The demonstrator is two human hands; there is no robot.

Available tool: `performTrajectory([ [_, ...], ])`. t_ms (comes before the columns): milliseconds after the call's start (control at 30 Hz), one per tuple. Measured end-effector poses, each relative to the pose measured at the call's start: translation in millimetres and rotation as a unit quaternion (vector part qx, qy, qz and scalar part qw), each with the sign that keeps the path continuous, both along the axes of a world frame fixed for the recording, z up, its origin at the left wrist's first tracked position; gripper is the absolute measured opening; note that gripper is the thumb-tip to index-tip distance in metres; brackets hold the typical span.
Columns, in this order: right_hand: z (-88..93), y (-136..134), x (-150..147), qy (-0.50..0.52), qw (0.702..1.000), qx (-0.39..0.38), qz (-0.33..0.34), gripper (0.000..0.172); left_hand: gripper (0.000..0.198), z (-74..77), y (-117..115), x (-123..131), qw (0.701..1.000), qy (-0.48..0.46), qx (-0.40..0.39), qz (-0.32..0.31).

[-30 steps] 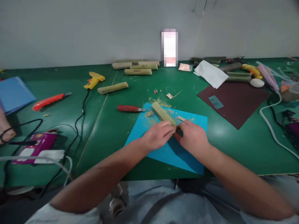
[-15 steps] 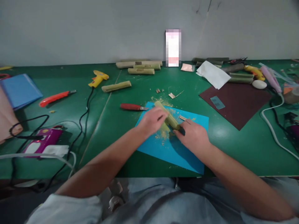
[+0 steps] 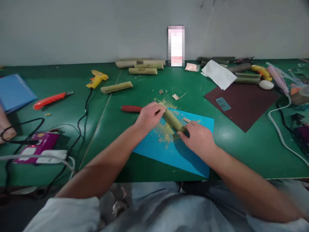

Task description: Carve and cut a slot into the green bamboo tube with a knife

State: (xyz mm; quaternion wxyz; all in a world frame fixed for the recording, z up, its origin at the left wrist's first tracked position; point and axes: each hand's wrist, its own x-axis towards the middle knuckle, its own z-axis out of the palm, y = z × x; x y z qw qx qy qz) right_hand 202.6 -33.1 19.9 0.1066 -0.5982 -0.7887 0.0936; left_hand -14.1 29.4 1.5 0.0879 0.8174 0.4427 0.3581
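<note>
Bamboo [image 3: 174, 120] over blue sheet [image 3: 193, 161]: left hand [image 3: 150, 115] grips far end, right hand [image 3: 199, 136] near end. Left was beside right a second ago; now held at both ends, middle exposed.

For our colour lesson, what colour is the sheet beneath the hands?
The sheet is bright blue, best seen in the head view.

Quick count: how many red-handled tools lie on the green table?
2: the red cutter left of the yellow glue gun, and a red-handled tool partly hidden behind the left hand. Others may be hidden, say under the white paper.
</note>
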Motion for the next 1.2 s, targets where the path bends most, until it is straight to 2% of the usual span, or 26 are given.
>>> performTrajectory([
  [33, 0.0, 0.0, 0.0, 0.0, 1.0, 0.0, -0.003, 0.026, 0.024, -0.1, 0.5, 0.0, 1.0, -0.007, -0.001, 0.0],
  [133, -0.6, 0.1, 0.7, -0.001, 1.0, -0.007, 0.006, 0.025, 0.022, -1.6, 3.9, -0.6, 0.994, 0.04, -0.058, -0.086],
  [167, -1.0, 0.3, 1.0, 0.0, 1.0, -0.006, 0.007, 0.025, 0.022, -2.2, 6.4, -1.6, 0.994, 0.045, -0.056, -0.086],
  [267, -1.8, 0.9, 1.5, 0.005, 1.0, 0.012, -0.001, 0.026, 0.023, -2.5, 14.0, -5.8, 1.0, -0.001, -0.002, 0.001],
  [300, -1.9, 1.1, 1.4, 0.004, 1.0, 0.013, -0.001, 0.026, 0.024, -2.4, 14.5, -6.5, 1.0, -0.006, 0.005, 0.005],
  [333, -1.8, 1.2, 1.3, 0.002, 1.0, 0.01, 0.001, 0.026, 0.025, -2.3, 13.6, -6.4, 1.0, 0.003, 0.006, -0.01],
  [400, -1.3, 1.4, 0.9, -0.001, 1.0, -0.001, 0.006, 0.026, 0.022, -2.3, 8.6, -4.5, 0.995, 0.05, -0.018, -0.082],
  [433, -0.9, 1.5, 0.8, -0.001, 1.0, -0.005, 0.006, 0.027, 0.022, -2.4, 5.9, -3.2, 0.994, 0.053, -0.024, -0.093],
  [467, -0.5, 1.5, 0.7, -0.001, 1.0, -0.006, 0.004, 0.027, 0.022, -2.4, 3.8, -2.0, 0.994, 0.051, -0.018, -0.092],
  [567, 0.7, 1.7, 1.0, -0.003, 1.0, -0.004, -0.008, 0.029, 0.026, -1.7, 2.4, -0.4, 1.0, 0.008, 0.022, -0.007],
  [600, 0.9, 1.8, 1.2, -0.004, 1.0, -0.006, -0.007, 0.029, 0.028, -1.4, 3.0, -0.4, 1.0, 0.018, 0.021, -0.01],
  [700, 0.4, 1.8, 1.8, -0.005, 1.0, -0.012, 0.0, 0.029, 0.026, -0.7, 5.1, -1.5, 0.996, 0.054, -0.023, -0.069],
  [800, -1.0, 1.7, 2.4, -0.002, 1.0, 0.0, 0.0, 0.029, 0.025, -0.7, 6.1, -2.2, 1.0, 0.002, 0.006, -0.009],
  [833, -1.3, 1.6, 2.5, -0.001, 1.0, 0.001, 0.001, 0.029, 0.025, -0.7, 6.0, -2.0, 1.0, -0.002, 0.009, -0.012],
  [933, -1.0, 1.5, 2.6, -0.003, 1.0, -0.006, 0.008, 0.028, 0.023, 0.5, 6.8, -2.0, 0.996, 0.02, -0.051, -0.071],
  [967, -0.7, 1.6, 2.4, -0.005, 1.0, -0.008, 0.008, 0.028, 0.022, 1.6, 8.4, -2.9, 0.997, -0.002, -0.061, -0.053],
  [1033, -0.1, 1.9, 2.1, -0.01, 1.0, -0.007, 0.009, 0.029, 0.019, 5.0, 13.5, -5.9, 0.992, -0.073, -0.101, 0.02],
  [1133, -0.3, 2.6, 1.7, -0.018, 1.0, -0.006, 0.01, 0.03, 0.019, 11.7, 20.2, -10.0, 0.949, -0.198, -0.214, 0.12],
  [1200, -1.1, 3.2, 1.8, -0.018, 1.0, -0.005, 0.012, 0.029, 0.02, 16.1, 20.9, -10.4, 0.918, -0.262, -0.267, 0.132],
])
